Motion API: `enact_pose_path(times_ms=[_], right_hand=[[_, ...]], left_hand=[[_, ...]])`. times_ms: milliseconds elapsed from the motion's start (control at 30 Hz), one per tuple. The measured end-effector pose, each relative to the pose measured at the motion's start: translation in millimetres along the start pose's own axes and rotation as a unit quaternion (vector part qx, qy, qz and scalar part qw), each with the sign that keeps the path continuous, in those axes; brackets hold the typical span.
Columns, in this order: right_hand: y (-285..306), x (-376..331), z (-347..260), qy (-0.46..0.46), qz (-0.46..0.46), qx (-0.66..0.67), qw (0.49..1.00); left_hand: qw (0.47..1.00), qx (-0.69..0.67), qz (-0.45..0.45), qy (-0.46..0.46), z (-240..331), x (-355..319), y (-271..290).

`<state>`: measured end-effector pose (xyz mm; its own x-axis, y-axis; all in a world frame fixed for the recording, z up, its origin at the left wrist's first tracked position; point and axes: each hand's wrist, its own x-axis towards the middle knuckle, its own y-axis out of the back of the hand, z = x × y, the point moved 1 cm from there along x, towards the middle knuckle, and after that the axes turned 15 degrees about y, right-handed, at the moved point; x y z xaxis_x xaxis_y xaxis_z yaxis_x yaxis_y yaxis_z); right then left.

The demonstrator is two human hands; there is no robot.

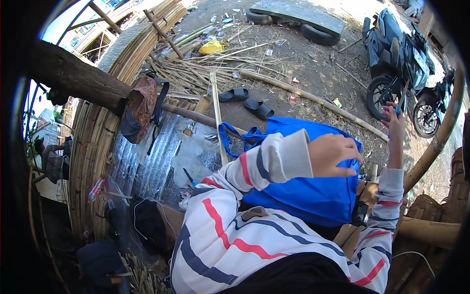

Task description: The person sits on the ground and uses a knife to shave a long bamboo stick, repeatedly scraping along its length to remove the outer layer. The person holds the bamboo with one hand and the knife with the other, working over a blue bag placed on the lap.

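Note:
A large blue bag (298, 196) lies across my lap, with its strap loops toward the left. Above it hovers my left hand (335, 156), back upward, the thumb apart from the loosely bent fingers and nothing seen in it. My right hand (395, 122) is raised at the right, beyond the bag's edge. Its fingers are closed round a slim blue-handled knife (398, 110) whose narrow blade points up against the motorbikes. Part of the handle is hidden by the fingers.
Another blue-handled blade (190, 177) lies left of my sleeve near a silvery sheet (147, 157). Dark slippers (258, 109), a bamboo pole (313, 100) and split bamboo strips (196, 71) lie ahead. A motorbike (391, 59) stands at the far right; a backpack (139, 110) hangs left.

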<state>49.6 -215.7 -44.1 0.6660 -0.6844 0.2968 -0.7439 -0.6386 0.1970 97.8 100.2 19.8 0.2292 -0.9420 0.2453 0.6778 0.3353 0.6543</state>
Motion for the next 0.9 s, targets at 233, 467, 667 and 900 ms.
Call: enact_pose_path(times_ms=[233,467,667,900], right_hand=[[26.1,117.4,96.0,0.077,0.197,-0.400,0.892],[107.6,162.2,108.3,-0.212,0.355,0.252,0.875],[16.7,131.1,-63.1,0.047,0.056,0.632,0.771],[-153.3,-158.4,-180.7,0.066,-0.443,0.186,0.874]], left_hand=[[0.995,-0.059,0.022,-0.072,86.7,51.8,-95.5],[0.745,-0.443,-0.435,-0.243,111.3,-19.7,-69.2],[0.871,-0.334,-0.347,-0.097,41.7,-9.3,-50.8],[0.779,-0.448,0.347,0.267,-213.5,116.3,31.2]])
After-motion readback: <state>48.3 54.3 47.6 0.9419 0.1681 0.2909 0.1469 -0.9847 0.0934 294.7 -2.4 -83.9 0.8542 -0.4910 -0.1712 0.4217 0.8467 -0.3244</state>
